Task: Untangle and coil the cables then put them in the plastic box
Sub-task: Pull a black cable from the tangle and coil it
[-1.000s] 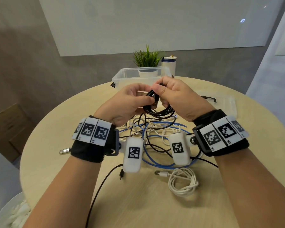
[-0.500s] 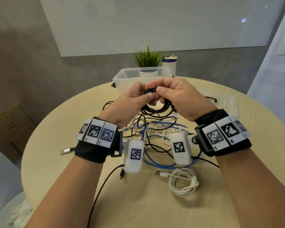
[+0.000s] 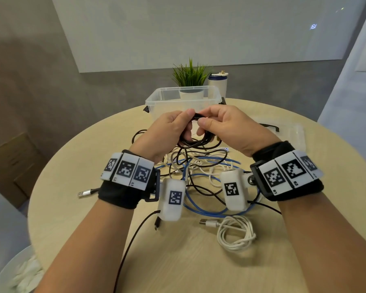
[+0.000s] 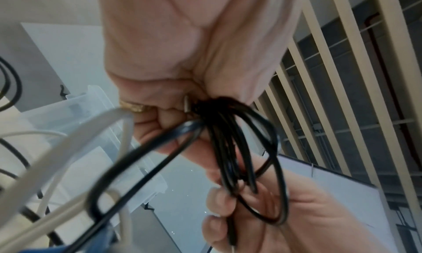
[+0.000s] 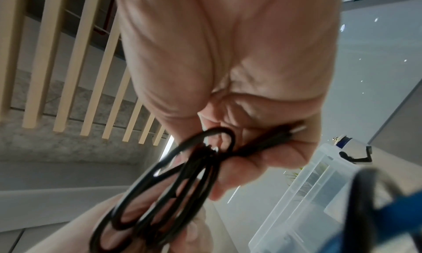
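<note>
Both hands hold a small coil of black cable above the table, in front of the clear plastic box. My left hand grips the coil's top, its fingers curled round the bundled loops. My right hand pinches the cable's free end, whose metal plug shows at the fingertips, while the loops hang below. Under the hands lies a tangle of white, black and blue cables. A coiled white cable rests near me on the table.
The box's clear lid lies at the right of the round wooden table. A potted plant and a white bottle stand behind the box. A loose black cable trails off the table's near edge.
Both hands have risen slightly with the black coil and parted a little at the top; the right hand now draws the cable's end sideways across the bundle.
</note>
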Demonstrator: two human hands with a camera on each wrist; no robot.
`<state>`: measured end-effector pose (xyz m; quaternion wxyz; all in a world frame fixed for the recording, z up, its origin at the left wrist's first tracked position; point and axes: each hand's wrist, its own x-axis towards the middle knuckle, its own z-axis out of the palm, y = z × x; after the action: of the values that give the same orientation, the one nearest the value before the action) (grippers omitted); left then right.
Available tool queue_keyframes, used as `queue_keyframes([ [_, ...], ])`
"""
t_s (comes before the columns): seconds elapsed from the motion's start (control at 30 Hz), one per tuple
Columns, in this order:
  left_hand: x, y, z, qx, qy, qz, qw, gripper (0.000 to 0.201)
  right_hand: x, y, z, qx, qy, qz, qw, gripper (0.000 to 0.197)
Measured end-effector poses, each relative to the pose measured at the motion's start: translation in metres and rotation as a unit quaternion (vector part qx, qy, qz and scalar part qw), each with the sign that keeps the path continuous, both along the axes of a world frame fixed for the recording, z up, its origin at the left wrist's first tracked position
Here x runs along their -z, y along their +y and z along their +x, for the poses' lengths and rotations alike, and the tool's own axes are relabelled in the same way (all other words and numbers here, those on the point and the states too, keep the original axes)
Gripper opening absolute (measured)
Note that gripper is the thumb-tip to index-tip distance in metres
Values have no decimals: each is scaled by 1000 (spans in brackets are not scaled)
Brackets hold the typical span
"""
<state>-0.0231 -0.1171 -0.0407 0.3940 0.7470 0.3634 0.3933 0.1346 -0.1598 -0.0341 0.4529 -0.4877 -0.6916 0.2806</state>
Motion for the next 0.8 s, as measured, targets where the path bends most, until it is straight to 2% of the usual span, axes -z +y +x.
queue_keyframes([
  [0.2, -3, -1, -2, 43, -90, -76, 992, 25, -1, 0, 4, 17, -31, 30, 999, 17],
  [0.3, -2, -2, -3, 56, -42, -84, 994, 32, -1, -2, 2, -6, -60, 46, 997, 18],
  [0.37, -1, -3, -3, 53, -7, -71, 996, 36, -1, -3, 0, -15, -46, 60, 997, 17],
  [0.43, -3, -4, -4, 47, -23, -67, 996, 35, -4, -4, 0, -17, -12, 51, 998, 21],
  [0.53, -7, -3, -8, 40, -55, -64, 996, 35, -7, -4, 6, -17, 48, -16, 999, 35],
  [0.7, -7, -5, -6, 34, -41, -54, 997, 38, -3, -3, 11, 8, -43, 8, 999, 30],
  [0.8, -6, -5, -6, 49, -30, -58, 997, 39, -3, -2, 15, 16, -48, -8, 999, 29],
])
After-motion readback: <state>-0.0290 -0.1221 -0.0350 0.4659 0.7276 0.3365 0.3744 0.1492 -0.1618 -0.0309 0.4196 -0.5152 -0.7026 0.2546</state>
